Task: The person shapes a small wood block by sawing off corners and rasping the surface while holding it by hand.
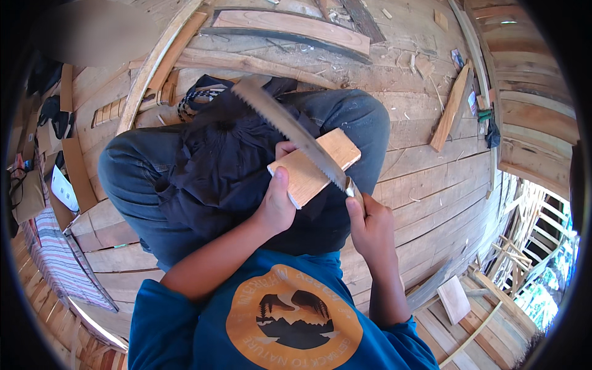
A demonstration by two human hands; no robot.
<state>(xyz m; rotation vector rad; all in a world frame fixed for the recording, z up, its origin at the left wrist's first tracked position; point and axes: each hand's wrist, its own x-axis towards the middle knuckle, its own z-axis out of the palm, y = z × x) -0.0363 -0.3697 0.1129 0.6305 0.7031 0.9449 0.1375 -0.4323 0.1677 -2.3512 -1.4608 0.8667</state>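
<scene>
Above my lap, my left hand (279, 200) grips a small pale wooden block (302, 180) by its left end, thumb on top and fingers beneath. My right hand (370, 225) is wrapped round the handle of a hand saw (290, 126). The toothed blade lies slantwise across the top of the block, its tip pointing to the far left and slightly blurred. Whether the teeth have bitten into the wood I cannot tell. Dark cloth (216, 160) is bunched on my lap beneath the block.
I sit cross-legged on a plank floor (425, 203) strewn with wood shavings. Long boards (290, 29) lie ahead, and a wooden offcut (452, 108) lies at the right. A striped cloth (58, 259) and cardboard (77, 172) are on the left. At the lower right is a square board (454, 300).
</scene>
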